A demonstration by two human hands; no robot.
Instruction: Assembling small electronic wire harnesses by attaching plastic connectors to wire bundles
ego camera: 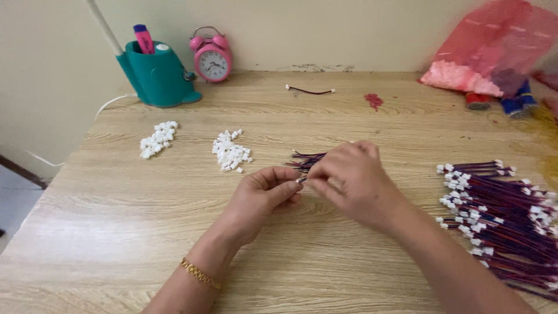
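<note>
My left hand (264, 195) pinches a small white connector (300, 179) between thumb and fingers at the middle of the wooden table (145, 221). My right hand (351, 177) meets it there, fingers closed on thin dark purple wires (305, 158) whose loose ends stick out to the left behind the hand. Two small heaps of white connectors lie further left: one (231, 151) near my hands, one (158, 139) beyond it.
A large pile of finished purple and red wires with white plugs (505, 215) lies at the right. At the back stand a teal pen holder (157, 75), a pink alarm clock (213, 58), one loose wire (310, 91) and a pink plastic bag (488, 52).
</note>
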